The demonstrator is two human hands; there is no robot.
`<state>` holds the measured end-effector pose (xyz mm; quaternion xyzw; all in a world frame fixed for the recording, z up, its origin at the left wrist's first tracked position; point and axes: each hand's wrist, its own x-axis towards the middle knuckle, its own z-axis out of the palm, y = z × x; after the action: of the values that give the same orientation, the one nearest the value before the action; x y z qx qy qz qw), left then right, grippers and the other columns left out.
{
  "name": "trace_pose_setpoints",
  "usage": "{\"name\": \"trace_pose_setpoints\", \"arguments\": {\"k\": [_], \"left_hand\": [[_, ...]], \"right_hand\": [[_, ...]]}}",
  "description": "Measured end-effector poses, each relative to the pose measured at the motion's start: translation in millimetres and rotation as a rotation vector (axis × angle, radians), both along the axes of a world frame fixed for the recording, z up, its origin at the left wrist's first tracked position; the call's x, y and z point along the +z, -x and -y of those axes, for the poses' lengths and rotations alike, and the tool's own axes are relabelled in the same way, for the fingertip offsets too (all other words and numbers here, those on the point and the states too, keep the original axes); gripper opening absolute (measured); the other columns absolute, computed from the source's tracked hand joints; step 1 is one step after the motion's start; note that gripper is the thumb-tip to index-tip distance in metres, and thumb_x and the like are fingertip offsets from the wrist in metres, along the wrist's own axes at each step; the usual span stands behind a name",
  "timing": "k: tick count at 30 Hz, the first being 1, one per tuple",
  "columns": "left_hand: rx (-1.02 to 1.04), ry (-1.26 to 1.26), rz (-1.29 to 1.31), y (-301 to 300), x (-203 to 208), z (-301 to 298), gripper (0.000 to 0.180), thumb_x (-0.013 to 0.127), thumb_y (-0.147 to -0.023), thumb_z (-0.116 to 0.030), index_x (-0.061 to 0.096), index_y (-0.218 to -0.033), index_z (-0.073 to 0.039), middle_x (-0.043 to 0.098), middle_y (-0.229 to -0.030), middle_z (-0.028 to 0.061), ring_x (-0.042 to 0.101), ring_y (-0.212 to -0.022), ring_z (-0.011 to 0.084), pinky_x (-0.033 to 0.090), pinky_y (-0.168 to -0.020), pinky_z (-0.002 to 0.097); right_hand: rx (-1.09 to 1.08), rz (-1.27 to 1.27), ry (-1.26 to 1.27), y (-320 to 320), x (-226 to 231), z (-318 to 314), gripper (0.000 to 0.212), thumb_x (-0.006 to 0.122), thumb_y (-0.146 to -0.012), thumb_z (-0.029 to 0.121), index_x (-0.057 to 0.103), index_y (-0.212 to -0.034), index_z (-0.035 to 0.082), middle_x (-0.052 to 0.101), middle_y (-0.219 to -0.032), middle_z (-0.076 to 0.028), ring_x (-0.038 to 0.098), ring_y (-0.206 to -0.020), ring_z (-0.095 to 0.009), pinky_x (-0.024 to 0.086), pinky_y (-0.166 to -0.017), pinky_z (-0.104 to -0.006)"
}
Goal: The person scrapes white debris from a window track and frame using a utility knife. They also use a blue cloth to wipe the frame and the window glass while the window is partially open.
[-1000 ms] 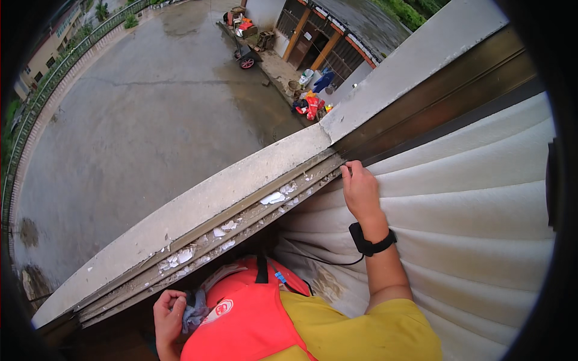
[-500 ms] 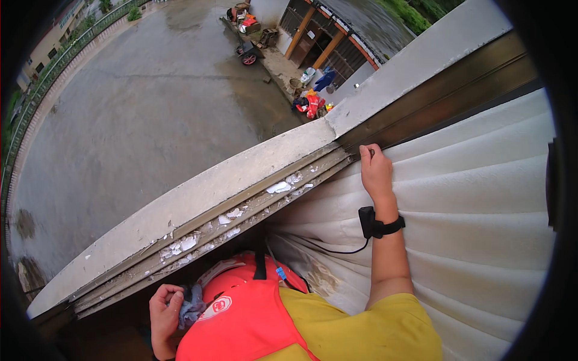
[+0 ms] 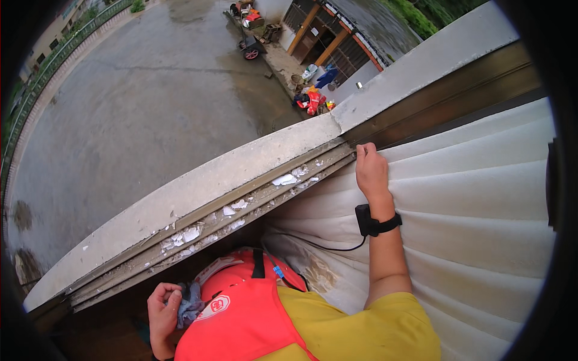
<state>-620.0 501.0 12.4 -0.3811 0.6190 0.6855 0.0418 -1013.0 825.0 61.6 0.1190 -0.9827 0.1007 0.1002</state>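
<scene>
My left hand (image 3: 162, 314) is closed on a crumpled blue-grey rag (image 3: 190, 305), held beside my red vest below the window track. At the upper end of the track, my right hand (image 3: 372, 171) is closed near the corner where the brown window frame (image 3: 445, 99) begins. Whatever its fingertips grip is hidden. A black band (image 3: 385, 225) with a small box and cable sits on that wrist. White flakes (image 3: 284, 179) and dirt lie scattered in the grooves of the metal window track (image 3: 259, 214). Behind my right arm hangs a pleated white curtain (image 3: 475, 210).
Outside the track runs a pale concrete sill (image 3: 198, 180). Far below lies a wet concrete yard (image 3: 144, 108). A shed with a wooden door (image 3: 313, 37), a wheeled cart (image 3: 250, 51) and a pile of red clothes (image 3: 313, 102) stand at its far side.
My right hand has shifted slightly left and stays closed by the frame corner. The view has tilted a little. My left hand keeps the rag in almost the same place.
</scene>
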Motion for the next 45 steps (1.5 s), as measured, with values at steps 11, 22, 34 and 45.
{"name": "trace_pose_setpoints", "arguments": {"k": [11, 22, 34, 45], "left_hand": [[0.009, 0.022, 0.016, -7, 1, 2, 0.004, 0.057, -0.087, -0.004, 0.058, -0.089, -0.001, 0.052, -0.07, -0.0053, 0.042, -0.063, 0.0001, 0.033, -0.056, 0.0169], [-0.028, -0.012, -0.012, 7, -1, -1, 0.005, 0.058, -0.087, -0.005, 0.057, -0.089, 0.0, 0.054, -0.072, -0.0046, 0.044, -0.066, 0.0003, 0.035, -0.058, 0.0167], [-0.039, 0.0, -0.004, 11, 0, -3, 0.005, 0.058, -0.087, -0.005, 0.057, -0.089, -0.001, 0.053, -0.072, -0.0054, 0.044, -0.066, 0.0005, 0.034, -0.058, 0.0167], [-0.035, 0.007, -0.003, 15, 1, -5, 0.004, 0.058, -0.086, -0.004, 0.058, -0.089, -0.001, 0.054, -0.072, -0.0048, 0.045, -0.066, 0.0009, 0.035, -0.058, 0.017]], "right_hand": [[0.097, 0.034, 0.193, -31, 11, 22, 0.022, 0.049, -0.094, 0.022, 0.052, -0.087, 0.001, 0.061, -0.074, -0.023, 0.058, -0.071, -0.042, 0.044, -0.061, -0.0489], [0.083, -0.074, 0.178, -8, 6, -12, 0.021, 0.051, -0.093, 0.023, 0.055, -0.091, 0.002, 0.062, -0.076, -0.021, 0.058, -0.074, -0.042, 0.045, -0.064, -0.0484], [0.566, -0.064, -0.008, -96, -9, 73, 0.017, 0.057, -0.088, 0.014, 0.049, -0.078, 0.004, 0.053, -0.065, -0.015, 0.055, -0.064, -0.034, 0.045, -0.058, -0.0431], [0.238, -0.131, 0.143, -23, -4, 19, 0.018, 0.055, -0.089, 0.012, 0.053, -0.1, -0.001, 0.06, -0.082, -0.022, 0.057, -0.079, -0.039, 0.045, -0.07, -0.0461]]}}
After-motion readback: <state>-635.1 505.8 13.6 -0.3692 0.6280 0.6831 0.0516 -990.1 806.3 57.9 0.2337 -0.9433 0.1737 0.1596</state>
